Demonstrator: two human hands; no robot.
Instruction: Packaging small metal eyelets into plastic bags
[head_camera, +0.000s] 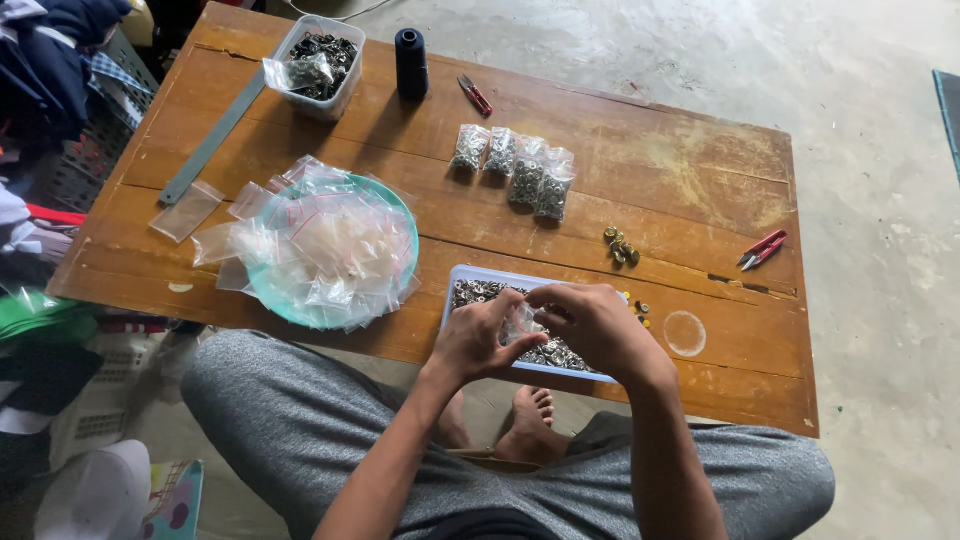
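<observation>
The wooden counter (640, 160) carries everything you work with, so start from it and go down in size. On its left sits a teal plate (400, 215) heaped with empty clear zip bags (335, 245); these look feather-light, limp and slick, likely to slide off each other at a touch. Near your edge is the white tray (462, 275) of small silver metal fasteners (475, 292), a loose, dense mass that will probably shift and rattle if you tip the tray.

Both of your hands hover just over that tray. Your left hand (472, 340) and right hand (598, 328) are drawn together, their fingertips pinching a small clear bag (518, 322) between them. Whether its mouth is open or sealed cannot be told.

Judge that bag as soft film with no stiffness of its own: hold it by the top edges, near the zip strip, one side in each hand, since the lower body will sag once metal goes in. The film looks slippery, so a firm pinch serves better than a flat grip.

Farther back lie four filled bags (512, 172), which should feel heavier and lumpy, and a few loose brass-coloured pieces (620, 246), hard and prone to rolling.
</observation>
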